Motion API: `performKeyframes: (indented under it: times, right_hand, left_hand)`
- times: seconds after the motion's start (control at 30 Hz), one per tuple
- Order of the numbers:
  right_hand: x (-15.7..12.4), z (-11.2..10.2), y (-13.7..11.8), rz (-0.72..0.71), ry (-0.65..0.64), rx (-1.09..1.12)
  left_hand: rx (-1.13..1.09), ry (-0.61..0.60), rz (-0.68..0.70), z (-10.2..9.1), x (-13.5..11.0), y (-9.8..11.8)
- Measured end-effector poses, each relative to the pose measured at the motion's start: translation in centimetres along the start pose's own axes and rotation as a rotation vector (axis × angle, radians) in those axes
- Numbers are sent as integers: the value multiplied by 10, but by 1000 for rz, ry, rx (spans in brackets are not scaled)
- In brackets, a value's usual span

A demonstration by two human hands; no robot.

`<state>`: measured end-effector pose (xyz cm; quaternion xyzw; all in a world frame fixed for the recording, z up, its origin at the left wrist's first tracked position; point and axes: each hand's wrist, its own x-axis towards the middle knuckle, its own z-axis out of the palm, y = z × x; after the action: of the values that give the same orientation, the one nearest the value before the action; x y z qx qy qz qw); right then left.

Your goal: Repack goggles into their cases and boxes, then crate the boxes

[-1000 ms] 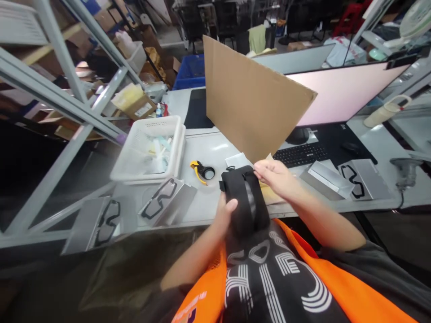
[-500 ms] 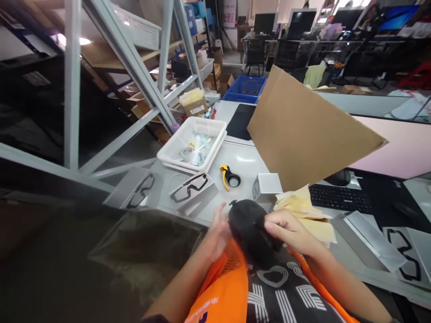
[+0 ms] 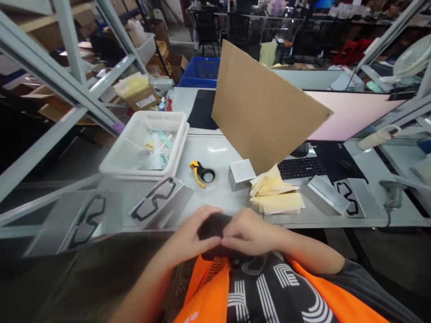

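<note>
While hands (image 3: 186, 240) grip black case (image 3: 213, 226), basket (image 3: 136, 173) holds small items (image 3: 158, 150).

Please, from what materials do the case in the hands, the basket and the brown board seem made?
Case: perhaps fabric, dark and matte; blur leaves it open.
Basket: likely plastic, smooth white, with perforated walls.
Board: probably cardboard, its flat, matte, paper-brown face suggests.

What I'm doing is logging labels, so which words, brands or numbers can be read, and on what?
Nothing reads surely.
Shirt: large striped letters, word unclear.
Orange vest: white print, blurred.
Gray box by basket: print blurred.
Carton label: too small.
Keyboard: keys too small.
Black case: none visible.
</note>
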<state>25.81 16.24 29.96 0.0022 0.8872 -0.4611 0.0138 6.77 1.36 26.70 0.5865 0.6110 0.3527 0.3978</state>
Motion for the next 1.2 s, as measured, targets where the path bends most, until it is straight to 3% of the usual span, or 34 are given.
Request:
performKeyframes:
  times: [0.2,0.4,0.53,0.77,1.07,1.2]
  right_hand:
    - [-14,11,15,22,27,-3]
    - [-37,22,32,-32,-3,173]
    - [-54,18,32,-15,56,167]
    - [-83,-8,28,98,106,67]
    - [-76,2,37,173,264,307]
    - [-93,-7,43,274,293,344]
  left_hand:
    - [-180,-77,-96,10,-2,-25]
    - [-537,-59,-324,45,-30,-45]
    - [-655,5,-236,61,-36,-49]
    - [-681,49,-134,72,-34,-48]
    - [-809,141,-269,82,-20,-50]
    - [-780,175,-349,89,-23,-50]
